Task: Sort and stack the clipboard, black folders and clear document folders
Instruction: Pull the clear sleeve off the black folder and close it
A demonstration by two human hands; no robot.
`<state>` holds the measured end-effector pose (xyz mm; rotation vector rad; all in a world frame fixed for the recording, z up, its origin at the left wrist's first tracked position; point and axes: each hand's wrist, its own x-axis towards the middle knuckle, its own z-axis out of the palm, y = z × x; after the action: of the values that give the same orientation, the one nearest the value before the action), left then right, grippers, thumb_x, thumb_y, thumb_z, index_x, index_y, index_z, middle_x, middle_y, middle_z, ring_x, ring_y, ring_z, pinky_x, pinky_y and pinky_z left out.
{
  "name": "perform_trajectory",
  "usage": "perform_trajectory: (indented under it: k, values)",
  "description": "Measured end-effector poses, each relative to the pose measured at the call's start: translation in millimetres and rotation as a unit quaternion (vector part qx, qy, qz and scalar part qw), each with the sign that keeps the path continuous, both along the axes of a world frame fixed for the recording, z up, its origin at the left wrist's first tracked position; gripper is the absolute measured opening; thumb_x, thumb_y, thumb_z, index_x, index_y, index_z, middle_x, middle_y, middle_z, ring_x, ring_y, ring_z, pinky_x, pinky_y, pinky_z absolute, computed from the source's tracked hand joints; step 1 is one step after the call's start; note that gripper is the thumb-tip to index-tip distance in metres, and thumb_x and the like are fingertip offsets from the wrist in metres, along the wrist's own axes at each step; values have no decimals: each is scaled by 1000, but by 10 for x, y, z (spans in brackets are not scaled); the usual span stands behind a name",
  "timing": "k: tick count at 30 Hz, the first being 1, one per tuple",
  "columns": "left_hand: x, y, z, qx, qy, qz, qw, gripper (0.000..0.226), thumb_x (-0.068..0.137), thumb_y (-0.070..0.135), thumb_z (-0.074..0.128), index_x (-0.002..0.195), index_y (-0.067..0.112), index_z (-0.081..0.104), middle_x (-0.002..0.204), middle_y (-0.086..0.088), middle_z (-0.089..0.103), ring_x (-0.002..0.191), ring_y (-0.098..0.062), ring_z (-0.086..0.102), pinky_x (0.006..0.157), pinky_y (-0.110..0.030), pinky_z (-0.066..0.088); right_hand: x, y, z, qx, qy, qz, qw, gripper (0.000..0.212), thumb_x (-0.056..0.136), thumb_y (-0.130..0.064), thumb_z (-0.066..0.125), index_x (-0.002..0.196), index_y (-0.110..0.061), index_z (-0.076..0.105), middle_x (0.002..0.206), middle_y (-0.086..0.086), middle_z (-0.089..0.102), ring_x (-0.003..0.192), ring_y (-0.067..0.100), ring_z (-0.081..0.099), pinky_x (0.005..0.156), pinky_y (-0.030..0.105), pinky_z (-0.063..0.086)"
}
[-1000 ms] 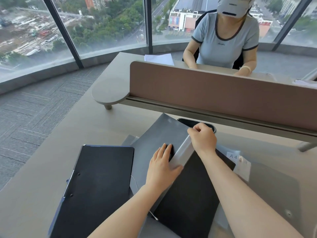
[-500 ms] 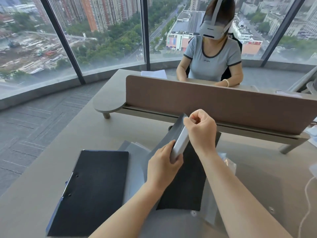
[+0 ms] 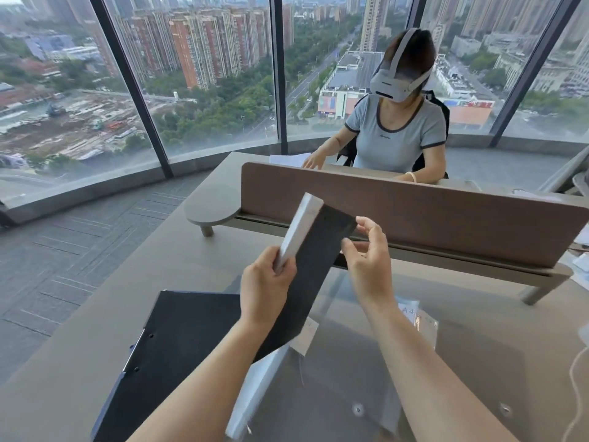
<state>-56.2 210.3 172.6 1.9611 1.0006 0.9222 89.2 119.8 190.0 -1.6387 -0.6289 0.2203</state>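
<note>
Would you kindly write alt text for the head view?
The left hand lifts a black folder by its pale spine above the desk, the right hand open beside it. Another black folder and clear document folders lie below.
</note>
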Motion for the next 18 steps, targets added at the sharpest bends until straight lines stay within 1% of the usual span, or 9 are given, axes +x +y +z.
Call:
perform_trajectory:
  k: [3, 5, 6, 8, 10, 11, 13, 15, 18]
  values:
    - [-84, 180, 130, -42, -44, 13, 998, 26, 93, 14, 63, 73, 3, 52, 56, 11, 42, 49, -5, 37, 47, -16, 31, 31, -16, -197, -87, 22, -5, 996, 53, 92, -17, 59, 142, -23, 42, 138, -5, 44, 111, 7, 51, 97, 18, 38]
    - [-159, 302, 168, -83, -79, 20, 993, 31, 94, 12, 62, 69, 0, 49, 55, 13, 41, 49, -4, 36, 47, -14, 30, 30, -15, -320, -122, 60, -1, 991, 63, 90, -20, 61, 148, -18, 35, 147, 0, 40, 133, 17, 42, 111, 29, 32]
    - [-206, 361, 179, -105, -98, 25, 989, 33, 94, 14, 63, 71, -5, 48, 57, 8, 41, 52, -4, 35, 48, -16, 31, 22, -12, -378, -129, 89, 6, 988, 67, 90, -22, 61, 150, -16, 32, 150, 3, 38, 138, 20, 37, 115, 34, 30]
    - [-326, 474, 170, -155, -143, 28, 977, 41, 91, 23, 66, 77, -11, 48, 65, -7, 42, 62, -17, 39, 54, -28, 34, -31, -4, -482, -153, 147, 29, 977, 71, 92, -27, 61, 153, -16, 26, 151, 1, 38, 141, 20, 35, 116, 36, 29]
    - [-456, 577, 122, -208, -160, 32, 965, 37, 92, 25, 66, 75, -4, 50, 70, -11, 48, 64, -23, 45, 56, -34, 38, -96, 11, -588, -160, 199, 56, 965, 65, 93, -32, 59, 150, -19, 32, 141, -5, 47, 136, 19, 44, 113, 38, 35]
    - [-517, 619, 90, -227, -160, 38, 960, 35, 94, 24, 66, 76, -4, 53, 71, -13, 52, 65, -24, 49, 57, -35, 42, -129, 24, -623, -158, 214, 69, 961, 54, 93, -32, 59, 143, -17, 43, 139, -6, 53, 128, 19, 52, 109, 39, 40]
    - [-652, 690, 17, -256, -150, 53, 954, 35, 95, 23, 66, 83, -8, 57, 74, -15, 58, 65, -26, 54, 58, -36, 46, -222, 67, -670, -155, 221, 81, 959, 27, 94, -27, 60, 115, -12, 63, 120, 3, 69, 106, 20, 65, 95, 40, 51]
    - [-788, 743, -72, -270, -130, 70, 951, 27, 95, 23, 65, 86, -2, 61, 73, -13, 62, 64, -26, 58, 57, -34, 49, -338, 111, -720, -157, 226, 81, 958, 16, 94, -22, 60, 102, -10, 67, 106, 7, 73, 96, 23, 69, 90, 43, 54]
    - [-1049, 863, -319, -292, -69, 105, 948, 25, 95, 27, 65, 87, 4, 64, 75, -8, 68, 64, -24, 64, 61, -35, 54, -580, 188, -844, -152, 250, 102, 951, 12, 95, -16, 58, 98, -18, 70, 100, -1, 75, 94, 20, 70, 88, 41, 56]
